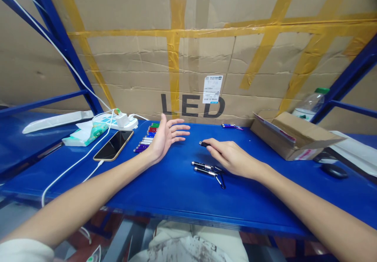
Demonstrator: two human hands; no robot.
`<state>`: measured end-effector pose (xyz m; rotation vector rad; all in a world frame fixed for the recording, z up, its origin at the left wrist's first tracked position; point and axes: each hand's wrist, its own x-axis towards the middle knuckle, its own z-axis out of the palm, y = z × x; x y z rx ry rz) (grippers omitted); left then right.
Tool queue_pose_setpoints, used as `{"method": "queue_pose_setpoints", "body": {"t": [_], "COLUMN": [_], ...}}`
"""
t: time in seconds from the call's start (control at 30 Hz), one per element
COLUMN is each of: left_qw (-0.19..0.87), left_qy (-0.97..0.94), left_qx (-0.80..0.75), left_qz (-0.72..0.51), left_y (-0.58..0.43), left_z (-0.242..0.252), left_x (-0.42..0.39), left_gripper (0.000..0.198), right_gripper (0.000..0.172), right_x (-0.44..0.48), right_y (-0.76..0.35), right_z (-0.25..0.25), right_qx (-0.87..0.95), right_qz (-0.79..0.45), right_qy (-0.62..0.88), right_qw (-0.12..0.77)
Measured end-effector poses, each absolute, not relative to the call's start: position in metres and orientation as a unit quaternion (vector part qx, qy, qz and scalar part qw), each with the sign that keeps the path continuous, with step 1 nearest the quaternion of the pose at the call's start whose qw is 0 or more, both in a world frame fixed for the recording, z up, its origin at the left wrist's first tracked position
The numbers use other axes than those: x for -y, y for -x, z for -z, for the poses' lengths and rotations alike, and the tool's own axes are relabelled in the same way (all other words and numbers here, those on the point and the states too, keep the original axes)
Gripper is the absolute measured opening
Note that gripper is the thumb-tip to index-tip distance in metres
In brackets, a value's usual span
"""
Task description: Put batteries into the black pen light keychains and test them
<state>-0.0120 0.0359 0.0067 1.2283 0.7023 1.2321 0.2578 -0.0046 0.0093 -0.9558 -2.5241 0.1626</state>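
Black and slim, a small silver-tipped cylinder [204,144] is pinched between the thumb and fingers of my right hand [231,156], held above a flat blue tabletop [153,195]. My left hand [165,138] is spread, the fingers apart and the palm turned toward my right hand. It is just beside a row of slim shiny cylinders [146,141] in green, red, blue, silver and purple; I cannot tell whether it touches them.

Nearer me, below my right hand, lie two black cylinders with silver bands [203,168], side by side, with black clips at their right ends. Toward the back, near a tall brown cardboard panel [132,69] lettered LED, lies one blue-violet cylinder with a purple clip [228,126]. To its right stands an open brown cardboard box [304,138], with a rounded black object [334,171] near it.

Left of the row rests a dark-screened smartphone with a gold edge [114,145], a white cable [94,171] plugged into its near end. A green-and-white tissue pack [88,134] lies beyond it.
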Motion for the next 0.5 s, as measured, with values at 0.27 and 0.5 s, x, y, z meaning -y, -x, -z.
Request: {"method": "queue_pose_setpoints", "body": {"t": [0.27,0.5], "left_qw": [0.614,0.623], "left_qy": [-0.532,-0.533], "left_qx": [-0.297,-0.291], "left_qz": [-0.502,-0.493], "left_y": [0.0114,0.0101], "left_z": [-0.0085,-0.0113], "left_x": [-0.0329,-0.0305], "left_gripper": [0.084,0.085], "right_gripper": [0.034,0.032], "right_x": [0.0074,0.0133], "right_y": [-0.2573,-0.2521], "right_z": [-0.0123,-0.0163], "right_qx": [0.915,0.917], "right_qz": [-0.046,-0.054], "right_qy": [0.352,0.361], "right_qw": [0.193,0.162]}}
